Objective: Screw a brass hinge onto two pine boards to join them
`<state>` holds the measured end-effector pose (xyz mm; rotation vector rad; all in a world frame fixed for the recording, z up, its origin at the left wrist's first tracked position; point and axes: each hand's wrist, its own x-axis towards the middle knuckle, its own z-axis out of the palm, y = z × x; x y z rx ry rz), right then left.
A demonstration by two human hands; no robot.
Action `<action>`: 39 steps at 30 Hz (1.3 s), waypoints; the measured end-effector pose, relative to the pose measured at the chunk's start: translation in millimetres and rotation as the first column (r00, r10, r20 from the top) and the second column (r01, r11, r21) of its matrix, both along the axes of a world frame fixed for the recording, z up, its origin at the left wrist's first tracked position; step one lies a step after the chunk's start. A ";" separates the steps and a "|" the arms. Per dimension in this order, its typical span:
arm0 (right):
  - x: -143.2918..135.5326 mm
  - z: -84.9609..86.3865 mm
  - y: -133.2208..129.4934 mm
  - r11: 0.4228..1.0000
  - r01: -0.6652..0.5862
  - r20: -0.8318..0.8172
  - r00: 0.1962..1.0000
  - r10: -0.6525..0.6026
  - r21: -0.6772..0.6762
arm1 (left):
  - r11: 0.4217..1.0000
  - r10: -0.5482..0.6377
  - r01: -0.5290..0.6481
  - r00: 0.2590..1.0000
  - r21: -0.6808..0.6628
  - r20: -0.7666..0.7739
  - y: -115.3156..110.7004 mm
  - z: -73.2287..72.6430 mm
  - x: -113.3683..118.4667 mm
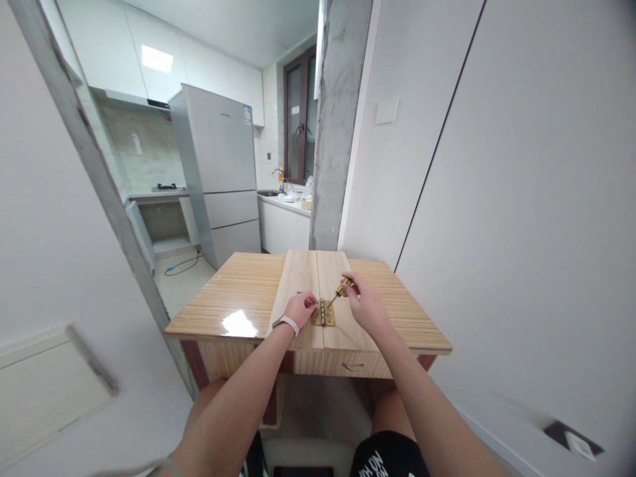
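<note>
Bare forearms (238,397) reach in from the lower edge, above black shorts (397,450), toward a wood-grain surface (238,291). Two pale boards lie side by side across its middle, the left board (291,281) and the right board (334,265), with a narrow seam running away from the person. Over that seam lies a brass hinge (323,317), flat, one leaf on each board, its barrel's long axis in line with the seam.

The right hand (366,306) pinches a yellow-and-black screwdriver (342,289) by its handle between thumb and fingers. The tool leans, its shaft slanting down, leftward and toward the person, so the tip ends at the hinge's right leaf; whether it touches metal or sits in a screw, I cannot tell.

From the right hand, the hinge lies to the left and lower. The left hand (299,309) is nearer: its fingertips are drawn together just beside the left leaf, so the hinge lies immediately to its right. Whether those fingers grip anything or touch the hinge is unclear.
</note>
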<state>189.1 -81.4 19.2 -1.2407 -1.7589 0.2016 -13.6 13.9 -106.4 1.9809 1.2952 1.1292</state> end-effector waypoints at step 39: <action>-36.2 33.5 78.7 0.974 -0.182 0.220 0.953 0.209 -0.139 | 1.000 -0.017 0.018 0.999 -0.012 0.051 1.6 -7.0 -3.1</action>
